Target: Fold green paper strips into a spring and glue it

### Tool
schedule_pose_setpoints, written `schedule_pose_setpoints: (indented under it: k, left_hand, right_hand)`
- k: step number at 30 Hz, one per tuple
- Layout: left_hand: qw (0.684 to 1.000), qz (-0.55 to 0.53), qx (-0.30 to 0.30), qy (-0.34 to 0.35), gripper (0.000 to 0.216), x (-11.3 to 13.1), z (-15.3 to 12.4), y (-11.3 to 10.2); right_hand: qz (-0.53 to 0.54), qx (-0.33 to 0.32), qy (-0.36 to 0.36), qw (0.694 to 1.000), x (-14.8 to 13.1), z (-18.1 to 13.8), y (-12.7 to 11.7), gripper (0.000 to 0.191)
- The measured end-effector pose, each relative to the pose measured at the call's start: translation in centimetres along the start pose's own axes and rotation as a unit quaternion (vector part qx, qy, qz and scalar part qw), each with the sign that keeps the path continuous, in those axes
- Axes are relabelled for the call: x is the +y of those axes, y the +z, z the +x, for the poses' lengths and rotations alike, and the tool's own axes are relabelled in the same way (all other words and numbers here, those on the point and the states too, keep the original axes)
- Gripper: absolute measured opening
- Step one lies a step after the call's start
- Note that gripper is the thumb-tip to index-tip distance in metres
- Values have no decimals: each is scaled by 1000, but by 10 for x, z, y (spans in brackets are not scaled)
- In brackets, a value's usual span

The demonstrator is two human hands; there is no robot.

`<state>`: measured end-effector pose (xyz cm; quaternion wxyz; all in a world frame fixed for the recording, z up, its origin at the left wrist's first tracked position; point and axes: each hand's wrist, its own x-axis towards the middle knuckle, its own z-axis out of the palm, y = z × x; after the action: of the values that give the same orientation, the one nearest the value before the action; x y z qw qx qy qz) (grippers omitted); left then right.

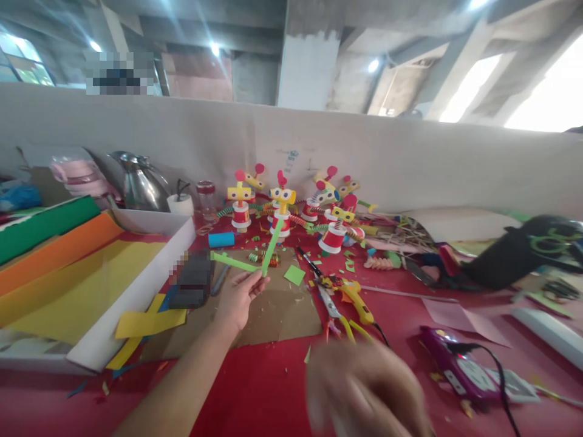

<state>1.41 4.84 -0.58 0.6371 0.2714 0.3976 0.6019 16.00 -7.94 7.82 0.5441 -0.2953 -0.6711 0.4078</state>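
Bare concrete beams and ceiling lights overhead; a white partition (410, 164) closes the far edge of your red surface (255, 388). The surface is crowded. A white tray (136, 291) of coloured paper sheets sits at left, with a steel kettle (141, 182) behind it. Paper figures (282, 209) stand in a cluster against the partition. A cardboard sheet (277, 309) lies at centre, and a yellow glue gun (357, 297) just to its right.

Your left hand (237, 298) pinches the green paper strips (272, 246) above the cardboard; the strips fork upward toward the figures. Your right hand (371, 394) is at the near edge, too blurred to tell whether it is open or closed.
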Motion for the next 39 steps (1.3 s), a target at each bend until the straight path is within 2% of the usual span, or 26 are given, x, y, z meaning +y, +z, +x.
schedule_pose_setpoints:
  k: [3,5,7,10,14,16,19,23,28,32,39]
  left_hand:
    - [1000,-8,-4,-4,22,2,1,-1]
    - [1000,-7,-15,-7,24,4,1,0]
    - [999,-8,-35,-16,26,5,0,1]
    - [998,-14,-55,-22,24,4,-2,3]
    - [997,23,-71,-19,23,5,-5,6]
    - [997,58,-55,-11,24,6,-7,6]
    - [996,90,-23,8,24,8,-8,6]
    - [996,84,-28,1,25,6,-7,5]
    - [997,55,-51,-26,26,2,-7,5]
    - [996,50,-59,-41,25,4,-7,5]
    - [994,55,-33,-91,21,12,-5,3]
  right_hand:
    - [-72,63,61,994,48,46,-15,14]
    - [-115,83,109,984,78,69,-21,16]
    - [-78,70,142,984,103,78,-22,20]
    - [-14,61,159,985,124,73,-17,24]
    - [-14,119,143,982,131,62,-10,19]
    - [-29,143,142,979,131,61,-7,15]
    - [-44,160,142,976,130,62,-3,13]
    - [-56,173,139,973,129,62,-2,10]
    - [-2,175,141,974,129,59,-2,8]
    - [59,177,170,968,131,59,-3,8]
    - [171,171,221,945,134,60,-2,10]
